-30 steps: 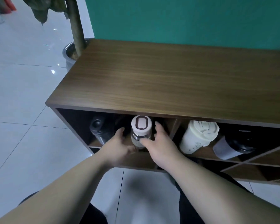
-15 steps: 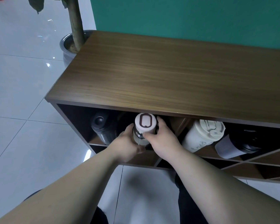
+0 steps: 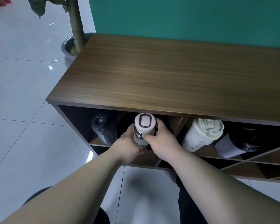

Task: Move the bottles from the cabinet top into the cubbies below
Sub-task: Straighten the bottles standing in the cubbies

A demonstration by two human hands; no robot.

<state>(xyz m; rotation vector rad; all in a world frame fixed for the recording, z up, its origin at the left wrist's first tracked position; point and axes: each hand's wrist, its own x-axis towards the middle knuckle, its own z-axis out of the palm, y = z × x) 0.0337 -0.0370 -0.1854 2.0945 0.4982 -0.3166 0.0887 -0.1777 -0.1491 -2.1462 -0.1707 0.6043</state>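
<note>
Head view. Both hands grip a white-capped bottle (image 3: 144, 126) at the mouth of an upper cubby of the wooden cabinet (image 3: 168, 78): left hand (image 3: 129, 145) under and beside its body, right hand (image 3: 162, 141) wrapped around its right side. A black bottle (image 3: 103, 130) lies to its left; a cream tumbler (image 3: 200, 135) and a dark-lidded bottle (image 3: 238, 144) occupy cubbies to the right.

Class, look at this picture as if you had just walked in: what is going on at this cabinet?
A person is holding a white-capped bottle with both hands, the left hand and the right hand, at the mouth of an upper cubby. A black bottle lies in the cubby to its left; a cream tumbler and a dark-lidded cup lie in cubbies to its right. The cabinet top shows no bottles.
</note>
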